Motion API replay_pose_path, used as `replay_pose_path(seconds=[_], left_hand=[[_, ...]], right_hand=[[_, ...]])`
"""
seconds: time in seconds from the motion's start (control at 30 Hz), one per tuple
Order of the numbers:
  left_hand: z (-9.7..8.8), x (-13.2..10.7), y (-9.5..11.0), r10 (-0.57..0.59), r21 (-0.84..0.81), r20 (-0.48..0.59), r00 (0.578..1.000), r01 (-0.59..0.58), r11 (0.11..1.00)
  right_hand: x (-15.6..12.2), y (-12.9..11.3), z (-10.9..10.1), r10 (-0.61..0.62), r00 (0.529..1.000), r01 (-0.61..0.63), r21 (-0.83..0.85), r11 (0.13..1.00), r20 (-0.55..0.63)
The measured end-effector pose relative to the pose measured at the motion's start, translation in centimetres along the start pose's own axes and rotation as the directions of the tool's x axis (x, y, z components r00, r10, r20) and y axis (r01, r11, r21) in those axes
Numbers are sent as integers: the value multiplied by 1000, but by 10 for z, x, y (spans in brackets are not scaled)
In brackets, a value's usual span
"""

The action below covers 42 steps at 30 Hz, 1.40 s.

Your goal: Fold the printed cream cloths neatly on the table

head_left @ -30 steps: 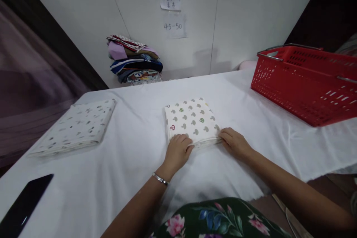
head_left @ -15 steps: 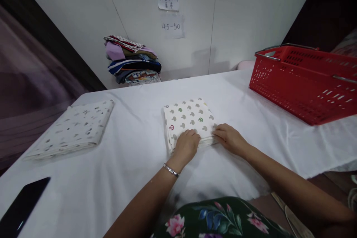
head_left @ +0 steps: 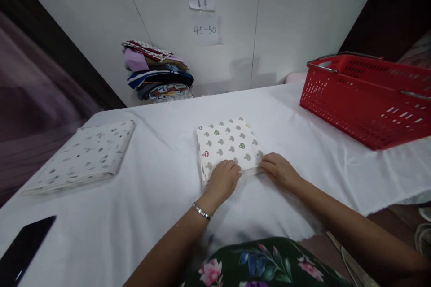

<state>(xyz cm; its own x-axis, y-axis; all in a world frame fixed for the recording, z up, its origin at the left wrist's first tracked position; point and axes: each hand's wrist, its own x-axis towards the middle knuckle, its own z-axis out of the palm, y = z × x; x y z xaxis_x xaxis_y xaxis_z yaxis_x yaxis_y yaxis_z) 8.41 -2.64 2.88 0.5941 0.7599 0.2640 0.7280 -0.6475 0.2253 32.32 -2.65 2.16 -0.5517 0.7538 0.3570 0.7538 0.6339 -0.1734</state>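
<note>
A folded white cloth with a mushroom print (head_left: 229,141) lies flat on the white-covered table (head_left: 161,152) in front of me. My left hand (head_left: 224,178) is closed on its near edge, left of the middle, fingertips resting on top. At the near right corner, my right hand (head_left: 278,169) pinches the layered edge. Both thumbs are mostly hidden. To the left lies another folded white cloth with a grey speckled print (head_left: 84,154), apart from both hands.
A red plastic basket (head_left: 363,103) with metal handles stands at the right. A pile of folded fabrics (head_left: 158,71) sits beyond the far edge by the wall. A black phone-like slab (head_left: 27,249) lies at the near left. Paper notes (head_left: 204,31) hang on the wall.
Both hands have shifted very slightly toward me at the cloth's near edge, keeping their hold. The folded cloth stays in nearly the same place; the view has moved slightly.
</note>
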Motion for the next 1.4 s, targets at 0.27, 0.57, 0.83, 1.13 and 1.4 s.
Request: replay_pose_path(seconds=[0.27, 0.57, 0.83, 1.13, 1.4], left_hand=[[-7, -20, -10, -66, 33, 12, 998, 66, 997], [-20, -6, -13, -197, -107, -22, 980, 194, 975], [-1, -15, -12, -200, -19, -51, 978, 200, 980], [3, -27, -8, -189, -46, -135, 973, 185, 982], [-18, -18, -16, -280, -71, -175, 944, 271, 960]], right_hand=[[-5, 0, 0, -5, 1000, 6, 75, 997, -12], [-3, -1, 0, -27, 999, 26, 36, 999, 24], [10, -7, -15, 0, 1000, -3, 120, 993, 31], [59, -26, 27, -144, 987, 140, 56, 988, 69], [35, -29, 56, -233, 972, 234, -114, 965, 24]])
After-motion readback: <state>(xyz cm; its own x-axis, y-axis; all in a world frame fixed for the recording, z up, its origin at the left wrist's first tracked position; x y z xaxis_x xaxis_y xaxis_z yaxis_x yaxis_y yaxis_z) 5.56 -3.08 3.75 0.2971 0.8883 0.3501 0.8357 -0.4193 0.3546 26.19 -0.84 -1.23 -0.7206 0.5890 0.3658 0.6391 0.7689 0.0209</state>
